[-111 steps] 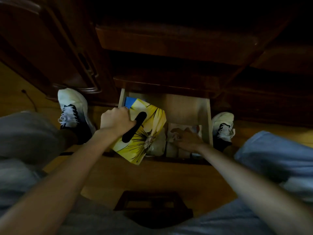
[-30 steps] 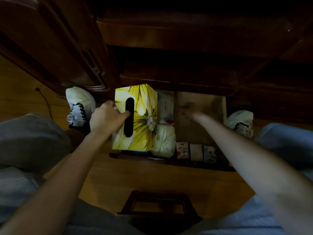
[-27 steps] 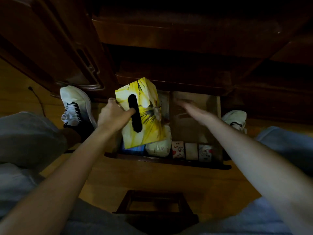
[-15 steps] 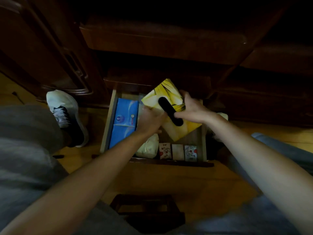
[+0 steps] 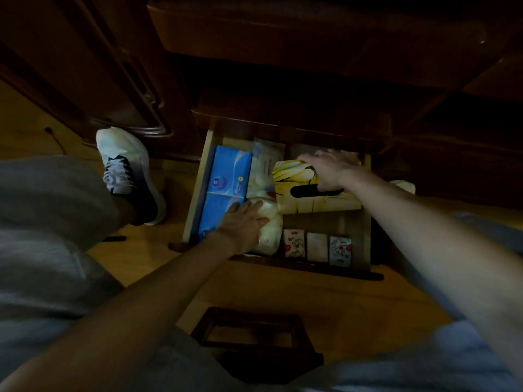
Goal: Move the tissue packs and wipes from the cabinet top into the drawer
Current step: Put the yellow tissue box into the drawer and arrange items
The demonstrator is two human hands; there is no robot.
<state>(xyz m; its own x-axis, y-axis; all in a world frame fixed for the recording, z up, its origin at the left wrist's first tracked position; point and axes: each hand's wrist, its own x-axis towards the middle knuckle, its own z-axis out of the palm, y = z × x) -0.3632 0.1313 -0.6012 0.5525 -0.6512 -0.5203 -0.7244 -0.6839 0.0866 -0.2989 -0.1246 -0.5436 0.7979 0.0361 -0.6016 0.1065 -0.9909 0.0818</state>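
The open wooden drawer sits low in the dark cabinet. A yellow flowered tissue box lies flat in its back right part, slot up, and my right hand presses down on top of it. My left hand rests flat with spread fingers on a pale cream soft pack in the middle. A long blue tissue pack fills the left side. A white wipes pack lies at the back. Three small pocket tissue packs line the front right.
My left shoe stands on the wooden floor left of the drawer; my right shoe peeks out behind its right side. A small dark wooden stool is under me. Dark cabinet doors rise behind.
The yellow box went from my left hand, lifted at the drawer's left, to lying flat at the back right under my right hand. My left hand moved onto the cream pack.
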